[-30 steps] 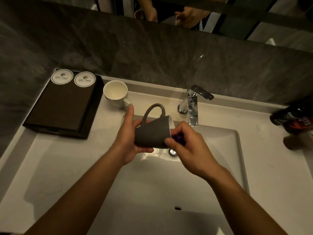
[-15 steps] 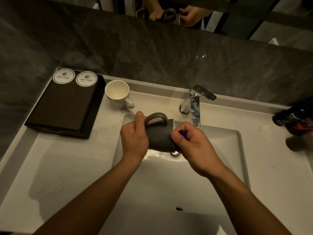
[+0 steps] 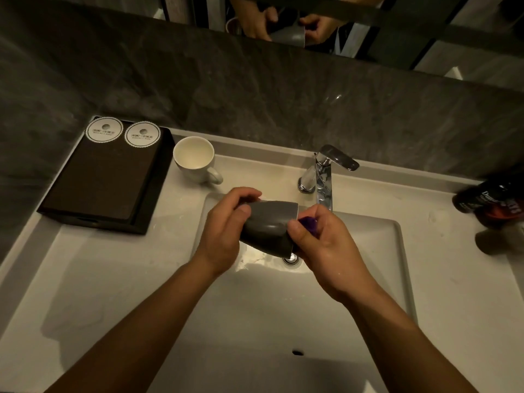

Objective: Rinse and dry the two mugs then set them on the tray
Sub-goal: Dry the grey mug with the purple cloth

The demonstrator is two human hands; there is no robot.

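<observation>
Over the sink basin (image 3: pixel 368 279) I hold a dark grey mug (image 3: pixel 269 225) on its side, mouth to the right. My left hand (image 3: pixel 224 236) grips its base end, and the handle is hidden. My right hand (image 3: pixel 323 245) pinches a small purple cloth (image 3: pixel 309 223) against the mug's rim. A white mug (image 3: pixel 195 160) stands upright on the counter to the left of the tap. A black tray (image 3: pixel 96 182) lies at the far left with two round paper coasters (image 3: pixel 123 132) at its back edge.
A chrome tap (image 3: pixel 326 177) rises behind the basin; no water is seen running. Dark bottles (image 3: pixel 493 199) stand at the right edge of the counter. A dark stone backsplash and a mirror are behind. The drain (image 3: pixel 290 260) lies under the mug.
I have turned the grey mug so its handle went out of sight, and it now tilts lower over the drain. My right hand stays at the rim with the purple cloth.
</observation>
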